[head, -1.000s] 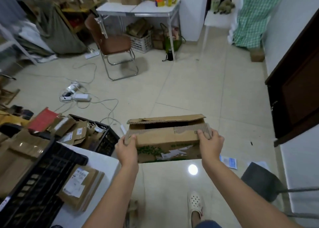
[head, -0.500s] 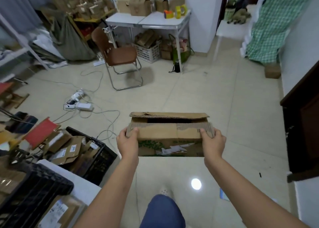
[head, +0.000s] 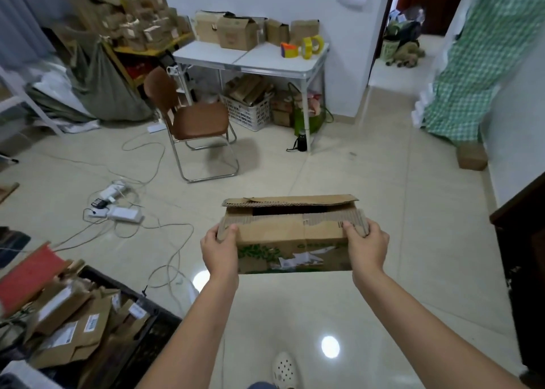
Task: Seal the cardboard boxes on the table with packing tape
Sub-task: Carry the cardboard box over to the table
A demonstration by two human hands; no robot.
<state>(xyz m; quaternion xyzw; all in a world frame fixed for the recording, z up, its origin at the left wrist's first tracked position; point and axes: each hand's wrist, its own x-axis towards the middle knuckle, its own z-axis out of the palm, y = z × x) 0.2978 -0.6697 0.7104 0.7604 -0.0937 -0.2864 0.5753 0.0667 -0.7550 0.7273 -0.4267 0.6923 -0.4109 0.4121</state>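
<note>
You hold the cardboard box [head: 290, 241] above the floor [head: 354, 176], your left hand [head: 219, 248] and right hand [head: 367, 245] fingers curled round its ends, top flaps partly open

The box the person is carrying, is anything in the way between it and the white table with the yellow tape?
Mostly no. The box, gripped by the left hand and right hand, faces open floor up to the white table. The brown chair stands off to the left of that path.

Bright, floor [head: 383, 182] glare, wide-angle distortion
</note>
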